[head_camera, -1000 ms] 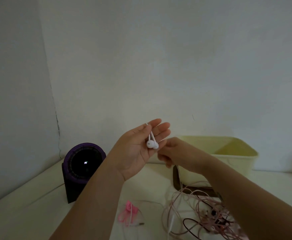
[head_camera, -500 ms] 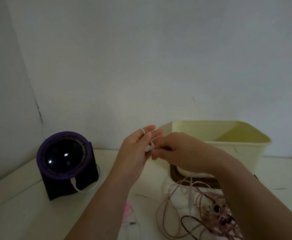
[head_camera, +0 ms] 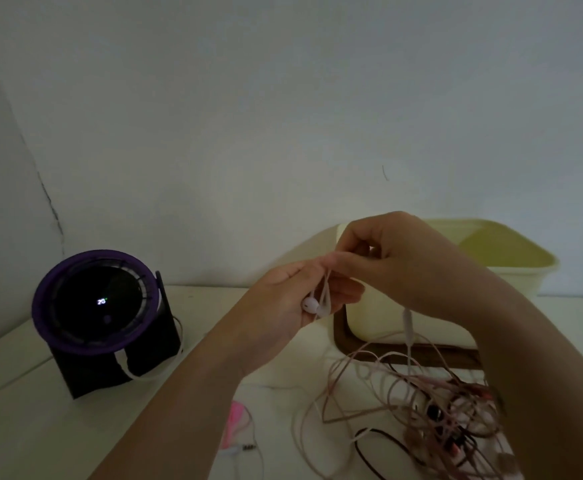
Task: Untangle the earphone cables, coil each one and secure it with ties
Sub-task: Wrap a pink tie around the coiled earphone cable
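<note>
Hands meet in dim light above a pale, smooth tabletop. The left hand is turned palm up, and its fingers curl loosely round a pair of glossy white earbuds, small rounded plastic shapes resting against the palm. From them a thin white cable runs up between the fingers to the right hand, which pinches it between thumb and fingertip, with the other fingers bent above. Under that wrist a slim inline remote, a narrow white bar, hangs on the same cord over the table.

Below it a loose tangle of pinkish cables sprawls on the table in wiry loops, with a few darker strands mixed in. Near the left forearm lies a small bright pink bundle; I cannot tell what it is made of.

Behind the hands stands a cream plastic tub with rounded corners, set on a dark brown tray. Off to the left sits a round device with a matte purple rim and a black glassy face showing tiny lit digits.
</note>
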A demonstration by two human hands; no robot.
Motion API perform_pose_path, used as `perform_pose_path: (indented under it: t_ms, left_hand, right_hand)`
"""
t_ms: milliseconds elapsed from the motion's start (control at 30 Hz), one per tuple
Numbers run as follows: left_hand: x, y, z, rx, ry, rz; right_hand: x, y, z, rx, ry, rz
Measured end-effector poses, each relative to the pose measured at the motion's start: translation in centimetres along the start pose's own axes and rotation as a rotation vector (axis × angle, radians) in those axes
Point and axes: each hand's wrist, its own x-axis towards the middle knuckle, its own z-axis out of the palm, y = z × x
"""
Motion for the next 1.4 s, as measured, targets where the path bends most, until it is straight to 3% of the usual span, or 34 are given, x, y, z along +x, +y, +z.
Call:
perform_pose_path:
  t_ms: [267, 500, 633, 733, 800, 933, 1100, 1233, 1400]
  left_hand:
    - [-0.3, 0.4, 0.3, 0.050, 0.020, 0.040]
    - [-0.8, 1.0, 0.7, 0.024, -0.144, -0.016]
    - [-1.1, 1.5, 0.8, -0.045, -0.147, -0.002]
    - [-1.3, 2.4, 0.8, -0.252, -0.160, 0.022]
    - [-1.4, 3.1, 1.0, -0.398, -0.093, 0.047]
    - [-0.9, 3.6, 0.3, -0.566, 0.103, 0.120]
    - [-0.5, 2.7, -1.0, -0.440, 0.189, 0.131]
    - [-0.1, 1.9, -0.9, -0.264, 0.194, 0.132]
    - [-0.2, 1.0, -0.9, 0.059, 0.190, 0.119]
  right_hand:
    - [-0.5, 0.1, -0.9, 0.060, 0.025, -0.002]
    - [-0.4, -0.1, -0.6, 0.136, 0.043, -0.046]
    - [0.1, 0.7, 0.3, 0.326, 0.057, -0.025]
    - [0.4, 1.4, 1.2, 0.526, 0.004, 0.048]
    - [0.5, 1.6, 1.8, 0.494, -0.038, 0.078]
    - [0.1, 0.8, 3.2, 0.187, -0.218, 0.077]
    - [-0.7, -0.4, 4.3, -0.031, -0.378, 0.059]
    - [-1.1, -1.2, 3.2, -0.154, -0.361, 0.020]
    - [-1.3, -2.1, 1.9, -0.142, -0.302, -0.022]
